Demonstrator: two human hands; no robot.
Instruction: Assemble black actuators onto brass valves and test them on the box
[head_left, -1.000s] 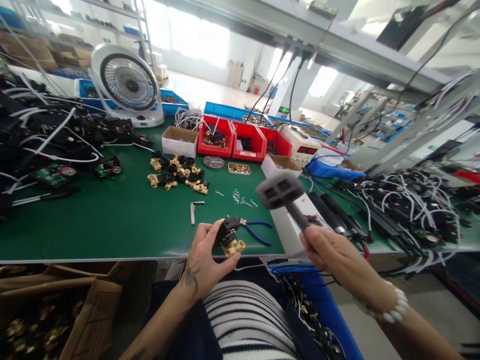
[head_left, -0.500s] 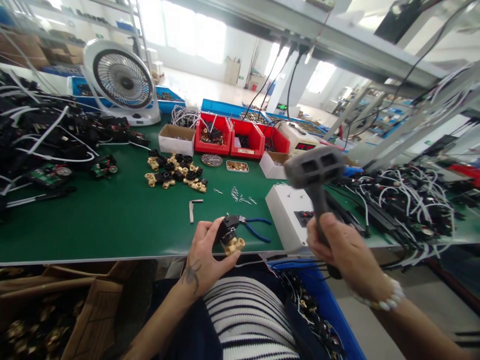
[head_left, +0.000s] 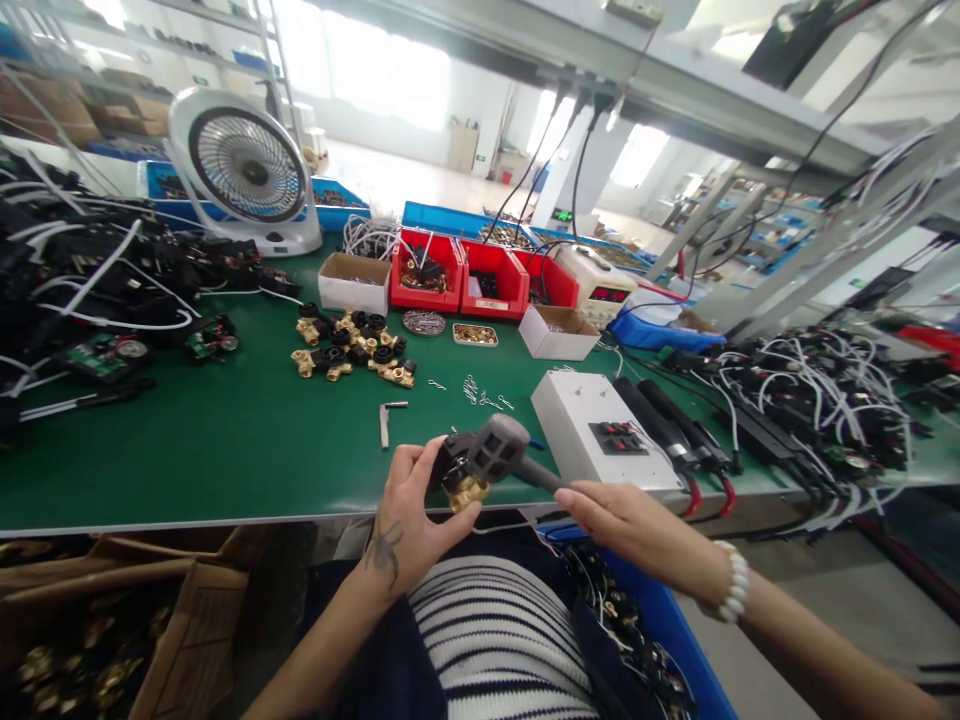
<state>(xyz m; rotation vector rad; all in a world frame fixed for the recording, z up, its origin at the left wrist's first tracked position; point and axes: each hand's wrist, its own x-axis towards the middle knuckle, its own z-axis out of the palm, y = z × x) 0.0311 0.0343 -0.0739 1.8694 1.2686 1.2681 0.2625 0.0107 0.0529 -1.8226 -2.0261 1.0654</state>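
Note:
At the front edge of the green bench, my left hand (head_left: 412, 510) grips a brass valve with a black plastic body (head_left: 466, 494), brass end toward me. My right hand (head_left: 611, 515) is closed round the handle of a dark grey hammer (head_left: 501, 446). The hammer's head is at the valve's black upper part and hides some of it; whether they touch I cannot tell. Blue-handled pliers (head_left: 535, 444) lie behind the hammer, mostly covered. Small metal clips (head_left: 472, 390) and an L-shaped metal tool (head_left: 385, 424) rest farther back on the bench.
Several brass-and-black valves (head_left: 352, 343) lie at the back left, near a tray of small brass parts (head_left: 475, 334). Red bins (head_left: 491, 303) and a fan (head_left: 247, 170) stand behind. A white switch box (head_left: 570, 430) is to the right, beside tangled wired parts (head_left: 817, 400).
The hammer has swung down and left from its raised position on the right to the valve. My left hand and the valve have stayed about where they were.

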